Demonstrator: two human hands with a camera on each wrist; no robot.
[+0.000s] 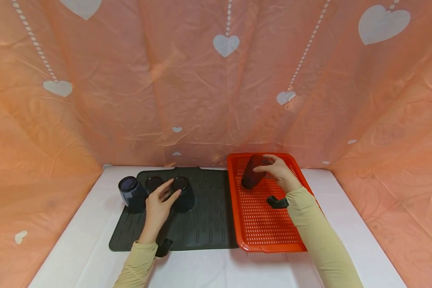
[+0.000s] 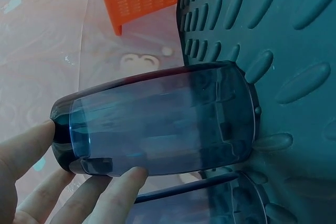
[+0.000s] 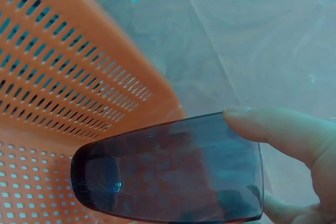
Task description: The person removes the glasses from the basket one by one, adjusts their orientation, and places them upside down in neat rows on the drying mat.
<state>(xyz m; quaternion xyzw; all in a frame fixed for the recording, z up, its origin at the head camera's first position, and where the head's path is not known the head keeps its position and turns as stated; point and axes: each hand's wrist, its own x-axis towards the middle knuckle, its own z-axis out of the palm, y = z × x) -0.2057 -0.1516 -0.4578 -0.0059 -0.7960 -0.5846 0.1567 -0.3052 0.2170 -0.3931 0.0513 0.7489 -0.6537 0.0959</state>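
A dark tinted drinking glass (image 1: pixel 185 200) stands upside down on the dark drying mat (image 1: pixel 212 216). My left hand (image 1: pixel 159 208) holds it near its raised base, the thumb on one side and the fingers along the other in the left wrist view. Beside it on the mat are two more inverted dark glasses, one at the left (image 1: pixel 133 196) and one partly hidden behind my fingers (image 1: pixel 153 183). At the right, my right hand (image 1: pixel 279 173) grips another tinted glass (image 3: pixel 168 171) by its rim, tilted with its base down inside the orange basket (image 1: pixel 239 228). Whether that base touches the basket floor, I cannot tell.
The perforated basket stands against the mat's right side on a white-covered table (image 1: pixel 201 272). An orange curtain with white hearts (image 1: pixel 201 100) hangs behind and at both sides. Black wrist camera mounts (image 1: pixel 278 202) stick out from both wrists.
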